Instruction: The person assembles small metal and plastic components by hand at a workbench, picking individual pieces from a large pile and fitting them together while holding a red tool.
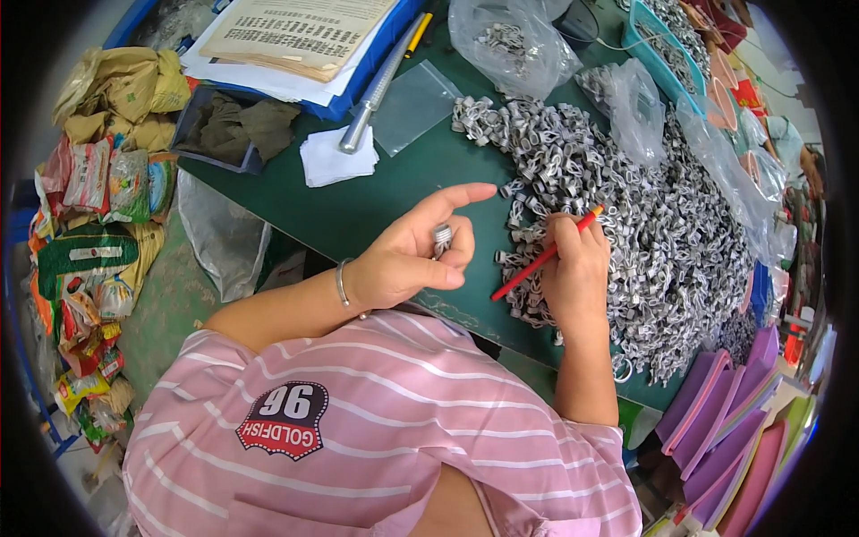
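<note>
Green surface (376, 201), centre frame: left hand (407, 259) pinches metal clip (442, 237); right hand (573, 268) grips red stick (546, 255) at clip pile (626, 215). Best keep pinch firm, stick tip steady.

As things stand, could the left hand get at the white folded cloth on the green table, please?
Probably yes: the left hand, pinching a small metal piece, has bare green table between it and the white cloth.

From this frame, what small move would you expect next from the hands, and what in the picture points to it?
Probably the right hand brings another piece from the heap of small grey metal loops on the green table with its thin red stick. The stick's tip already lies among the loops, while the left hand pinches a small stack of the same grey pieces beside the heap.
</note>
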`<act>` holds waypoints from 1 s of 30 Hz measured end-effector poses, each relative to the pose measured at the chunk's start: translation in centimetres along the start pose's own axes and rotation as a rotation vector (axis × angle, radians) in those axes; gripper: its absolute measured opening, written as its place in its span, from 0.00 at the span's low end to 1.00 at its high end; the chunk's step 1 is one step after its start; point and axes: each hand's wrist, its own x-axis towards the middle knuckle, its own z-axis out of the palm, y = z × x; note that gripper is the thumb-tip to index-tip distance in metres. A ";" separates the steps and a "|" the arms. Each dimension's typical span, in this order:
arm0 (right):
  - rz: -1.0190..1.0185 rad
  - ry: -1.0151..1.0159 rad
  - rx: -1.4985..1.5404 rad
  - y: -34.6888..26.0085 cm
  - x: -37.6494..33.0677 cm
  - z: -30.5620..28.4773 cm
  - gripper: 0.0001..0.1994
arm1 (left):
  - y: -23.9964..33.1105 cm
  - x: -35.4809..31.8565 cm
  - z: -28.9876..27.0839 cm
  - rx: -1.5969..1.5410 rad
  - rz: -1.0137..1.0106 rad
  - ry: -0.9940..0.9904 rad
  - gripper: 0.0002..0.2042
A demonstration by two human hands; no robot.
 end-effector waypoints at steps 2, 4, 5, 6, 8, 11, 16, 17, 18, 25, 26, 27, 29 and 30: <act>0.030 -0.002 -0.026 -0.2 -0.1 0.0 0.14 | 0.3 -0.3 -0.1 -0.238 0.038 -0.114 0.38; 0.009 0.006 -0.011 -0.3 -0.3 -0.1 0.14 | 0.2 -0.5 -0.3 0.131 0.183 -0.126 0.37; 0.003 0.001 -0.003 -0.3 -0.1 -0.1 0.13 | 0.4 -0.6 -0.5 0.329 0.283 -0.158 0.36; -0.001 0.000 -0.001 -0.3 -0.1 -0.2 0.13 | 0.2 -0.7 -0.4 0.513 0.374 -0.189 0.36; 0.002 0.002 -0.014 -0.4 -0.1 -0.3 0.13 | 0.7 -0.1 -0.6 0.691 0.529 -0.197 0.36; -0.023 -0.009 -0.044 -0.3 -0.2 -0.3 0.12 | 1.1 0.4 -0.5 0.898 0.631 -0.184 0.35; -0.046 0.173 0.248 -1.5 -0.1 0.1 0.12 | -0.2 0.3 -0.2 0.814 0.263 0.176 0.19; -0.026 0.189 0.385 -2.1 0.1 0.3 0.12 | -0.7 0.6 -0.6 0.733 0.166 0.181 0.16; -0.001 0.195 0.526 -2.7 0.1 0.6 0.13 | -1.0 0.7 -0.9 0.648 0.060 0.186 0.14; -0.156 0.317 0.649 -4.2 1.0 1.7 0.12 | -0.5 0.5 -1.0 0.519 0.003 0.197 0.09; -0.152 0.357 0.688 -4.2 1.2 1.9 0.13 | -0.3 0.5 -1.0 0.503 0.034 0.209 0.09; -0.159 0.345 0.692 -4.3 1.3 1.8 0.13 | -0.2 0.4 -0.9 0.479 0.059 0.224 0.09; -0.119 0.332 0.797 -4.6 1.3 1.9 0.12 | 0.1 0.2 -0.8 0.543 0.129 0.235 0.08; -0.091 0.323 0.895 -4.6 1.3 1.8 0.12 | 0.0 0.1 -1.0 0.590 0.172 0.240 0.08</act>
